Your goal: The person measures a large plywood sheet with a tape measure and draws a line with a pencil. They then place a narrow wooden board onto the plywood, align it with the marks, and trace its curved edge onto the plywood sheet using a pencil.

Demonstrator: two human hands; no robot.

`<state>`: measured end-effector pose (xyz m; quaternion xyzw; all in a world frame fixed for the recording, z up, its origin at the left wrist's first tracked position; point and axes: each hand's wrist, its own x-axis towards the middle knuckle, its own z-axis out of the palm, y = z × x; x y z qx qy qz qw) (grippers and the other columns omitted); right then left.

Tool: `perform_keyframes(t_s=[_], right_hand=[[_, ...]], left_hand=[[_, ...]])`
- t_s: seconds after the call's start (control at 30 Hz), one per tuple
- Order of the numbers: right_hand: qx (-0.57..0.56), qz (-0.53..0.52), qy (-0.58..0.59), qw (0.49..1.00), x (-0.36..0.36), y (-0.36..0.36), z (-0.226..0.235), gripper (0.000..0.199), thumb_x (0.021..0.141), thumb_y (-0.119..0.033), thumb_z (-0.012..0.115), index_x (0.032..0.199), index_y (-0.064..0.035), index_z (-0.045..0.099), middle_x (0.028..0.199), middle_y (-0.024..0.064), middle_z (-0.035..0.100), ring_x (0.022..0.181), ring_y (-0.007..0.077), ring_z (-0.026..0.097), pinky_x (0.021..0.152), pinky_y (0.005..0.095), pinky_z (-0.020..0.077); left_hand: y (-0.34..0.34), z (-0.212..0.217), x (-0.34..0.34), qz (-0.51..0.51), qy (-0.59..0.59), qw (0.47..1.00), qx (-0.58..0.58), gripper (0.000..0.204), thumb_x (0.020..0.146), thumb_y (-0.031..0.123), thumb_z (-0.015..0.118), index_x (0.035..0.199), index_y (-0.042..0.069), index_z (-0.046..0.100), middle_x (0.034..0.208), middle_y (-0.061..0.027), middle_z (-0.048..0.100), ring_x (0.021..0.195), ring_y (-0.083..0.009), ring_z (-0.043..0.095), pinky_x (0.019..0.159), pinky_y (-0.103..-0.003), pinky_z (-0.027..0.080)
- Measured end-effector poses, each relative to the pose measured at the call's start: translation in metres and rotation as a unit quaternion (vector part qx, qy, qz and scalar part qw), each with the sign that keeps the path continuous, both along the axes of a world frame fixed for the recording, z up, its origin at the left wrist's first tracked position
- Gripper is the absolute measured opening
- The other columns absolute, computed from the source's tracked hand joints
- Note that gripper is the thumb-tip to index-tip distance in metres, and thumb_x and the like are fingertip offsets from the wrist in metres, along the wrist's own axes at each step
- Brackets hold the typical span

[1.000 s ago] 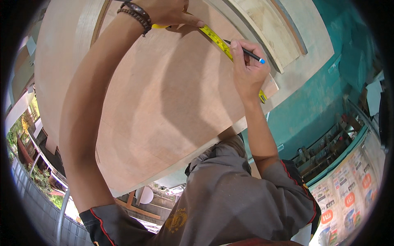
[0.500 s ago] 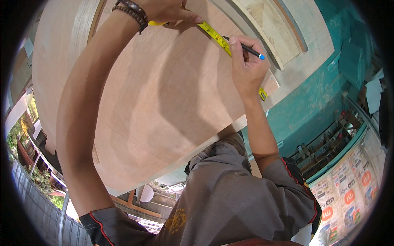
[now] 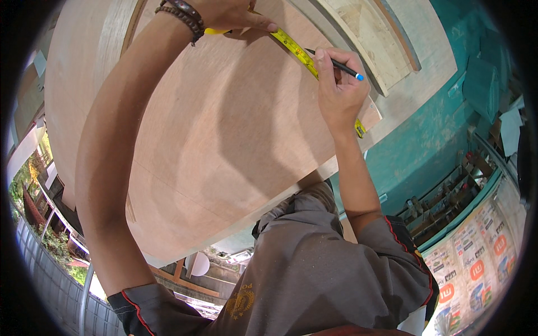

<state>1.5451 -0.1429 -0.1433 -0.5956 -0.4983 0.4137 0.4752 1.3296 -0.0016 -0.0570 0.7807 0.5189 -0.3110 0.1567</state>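
Observation:
A yellow tape measure is stretched slantwise over a large plywood sheet, its end showing past my right wrist near the sheet's right edge. At the top, my left hand is closed on the tape measure, thumb laid on the blade; part of a yellow case shows beneath the palm. My right hand pinches a black pencil with a blue end. The pencil's tip is close to the blade's upper edge, and this hand rests over part of the tape.
Wooden strips and a pale board lie at the upper right of the sheet. Beyond it is a green surface, with a compartmented tray of small items at the right. A printed sheet lies lower right.
My right hand and the pencil have shifted very slightly to the right. The left hand and the tape measure stay almost where they were.

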Motion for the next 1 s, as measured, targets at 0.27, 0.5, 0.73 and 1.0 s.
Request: perform_keyframes(t_s=[0.27,0.5,0.73,1.0], right_hand=[[-0.013,-0.018,0.032,0.999,0.001,0.003,-0.003,0.013,0.098,-0.011,0.076,0.096,0.0005,0.071,0.087,0.0062,0.073,0.075,0.0090,0.068,0.068,0.0253,0.0555],[-0.022,-0.022,0.047,0.998,-0.001,0.003,-0.002,0.014,0.098,-0.011,0.076,0.096,0.0015,0.070,0.087,0.0061,0.073,0.074,0.0081,0.067,0.067,0.0256,0.0562],[-0.027,-0.029,0.035,0.999,0.001,0.004,-0.003,0.014,0.098,-0.011,0.076,0.095,0.0015,0.070,0.082,0.0050,0.073,0.072,0.0082,0.067,0.065,0.0245,0.0544],[0.037,-0.035,-0.026,0.998,0.022,-0.002,0.000,0.020,0.102,-0.018,0.072,0.109,0.0010,0.072,0.092,0.0062,0.073,0.085,0.0104,0.068,0.076,0.0271,0.0533]], left_hand=[[0.004,0.005,-0.001,-0.007,-0.037,0.999,-0.009,0.069,0.088,0.075,0.064,0.083,0.009,0.083,0.076,-0.0188,0.074,0.076,-0.0374,0.074,0.072,-0.047,0.059],[-0.001,0.006,0.001,0.029,-0.014,0.999,0.001,0.067,0.084,0.075,0.066,0.081,0.009,0.083,0.076,-0.0181,0.075,0.076,-0.0375,0.075,0.073,-0.047,0.060],[-0.007,-0.004,-0.002,0.015,-0.060,0.997,0.040,0.062,0.085,0.073,0.066,0.078,0.012,0.082,0.069,-0.0131,0.072,0.070,-0.0331,0.073,0.067,-0.045,0.059],[-0.025,-0.013,-0.004,-0.022,-0.068,0.988,0.135,0.067,0.087,0.078,0.064,0.086,0.014,0.082,0.073,-0.0109,0.075,0.073,-0.0296,0.075,0.071,-0.045,0.060]])
